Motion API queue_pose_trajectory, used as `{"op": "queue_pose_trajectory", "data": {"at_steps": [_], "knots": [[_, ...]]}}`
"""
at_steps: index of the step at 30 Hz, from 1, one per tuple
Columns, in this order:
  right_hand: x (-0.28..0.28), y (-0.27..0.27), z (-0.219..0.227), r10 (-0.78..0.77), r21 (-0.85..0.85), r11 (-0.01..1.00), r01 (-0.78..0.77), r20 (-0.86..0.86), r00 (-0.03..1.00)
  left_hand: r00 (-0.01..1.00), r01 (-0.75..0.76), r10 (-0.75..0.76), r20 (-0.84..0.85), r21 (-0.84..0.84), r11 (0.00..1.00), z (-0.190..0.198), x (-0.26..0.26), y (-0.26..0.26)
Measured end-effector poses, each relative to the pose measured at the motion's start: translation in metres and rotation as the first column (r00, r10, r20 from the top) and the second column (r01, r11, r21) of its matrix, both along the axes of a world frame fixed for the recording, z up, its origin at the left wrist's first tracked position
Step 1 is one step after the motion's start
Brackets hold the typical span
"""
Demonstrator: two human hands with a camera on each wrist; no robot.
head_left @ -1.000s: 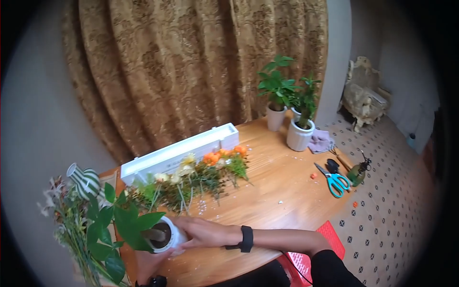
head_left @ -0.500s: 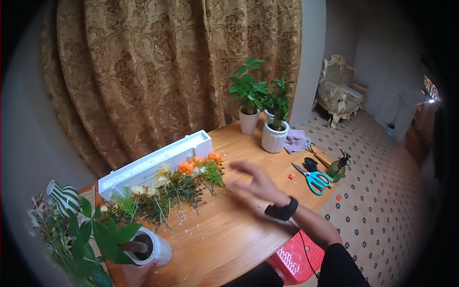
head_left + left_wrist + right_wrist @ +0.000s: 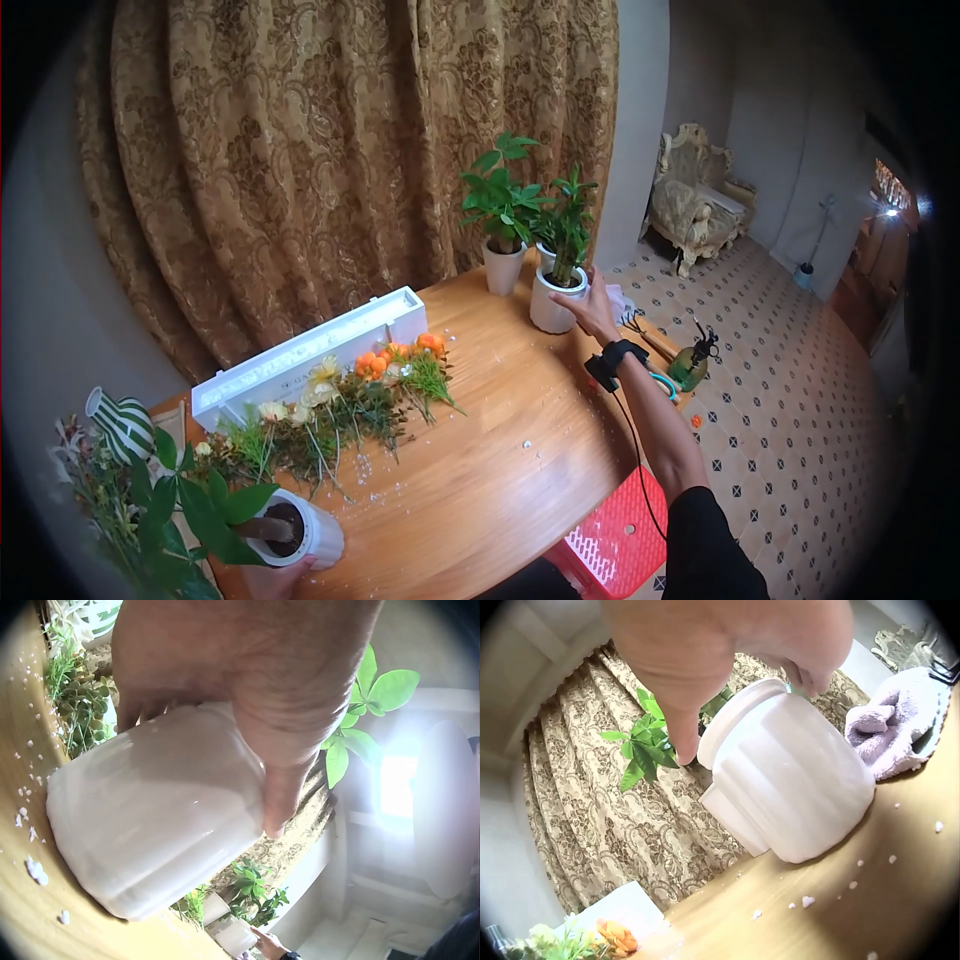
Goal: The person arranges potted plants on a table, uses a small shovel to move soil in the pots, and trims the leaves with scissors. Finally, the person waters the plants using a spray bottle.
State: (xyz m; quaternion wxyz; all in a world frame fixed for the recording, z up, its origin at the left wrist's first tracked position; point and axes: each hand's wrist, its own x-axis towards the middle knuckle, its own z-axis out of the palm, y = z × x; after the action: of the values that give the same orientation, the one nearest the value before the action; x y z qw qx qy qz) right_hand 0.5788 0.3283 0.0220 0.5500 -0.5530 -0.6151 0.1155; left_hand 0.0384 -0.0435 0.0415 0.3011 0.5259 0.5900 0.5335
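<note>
My left hand (image 3: 247, 667) grips a white pot (image 3: 318, 532) at the table's near left, its thumb at the rim and its fingers round the far side. A broad-leaved plant (image 3: 200, 515) with a thick stem leans left from this pot. At the far right of the table, my right hand (image 3: 592, 310) holds a ribbed white pot (image 3: 799, 772) by its rim, thumb on one side and fingers on the other. This pot stands on the table with a leafy green plant (image 3: 568, 235) in it. Close beside it is another potted plant (image 3: 498, 200).
A long white planter box (image 3: 310, 350) lies at the back, with cut flowers (image 3: 325, 390) before it. A striped vase (image 3: 122, 425) and a flower bunch (image 3: 85, 490) are at left. A cloth (image 3: 892, 724), scissors (image 3: 664, 384) and spray bottle (image 3: 690, 368) lie right. A red stool (image 3: 625, 530) stands below.
My right hand has left the near pot, reached across to the far right and taken hold of the ribbed pot there. The left hand stays on the near pot. The head view has shifted.
</note>
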Motion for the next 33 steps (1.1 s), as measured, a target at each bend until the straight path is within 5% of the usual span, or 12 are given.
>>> {"op": "queue_pose_trajectory", "data": {"at_steps": [2,23,28,33], "knots": [[-0.003,0.01,0.001,-0.087,0.005,0.996,0.087,0.08,0.993,1.0,0.0,0.0,-0.003,-0.004,1.0,0.0,0.0,0.001],[-0.013,-0.032,0.033,-0.053,-0.02,0.998,0.054,0.046,0.998,1.0,0.006,-0.006,-0.026,-0.009,1.0,-0.008,-0.01,-0.009],[-0.043,-0.095,0.067,0.267,-0.019,0.964,-0.267,-0.006,0.964,0.999,-0.04,0.04,-0.01,0.035,0.999,0.005,0.001,-0.009],[-0.108,-0.188,0.076,0.692,-0.053,0.71,-0.702,-0.13,0.71,0.996,-0.049,0.055,-0.066,0.087,0.995,0.014,0.002,-0.007]]}}
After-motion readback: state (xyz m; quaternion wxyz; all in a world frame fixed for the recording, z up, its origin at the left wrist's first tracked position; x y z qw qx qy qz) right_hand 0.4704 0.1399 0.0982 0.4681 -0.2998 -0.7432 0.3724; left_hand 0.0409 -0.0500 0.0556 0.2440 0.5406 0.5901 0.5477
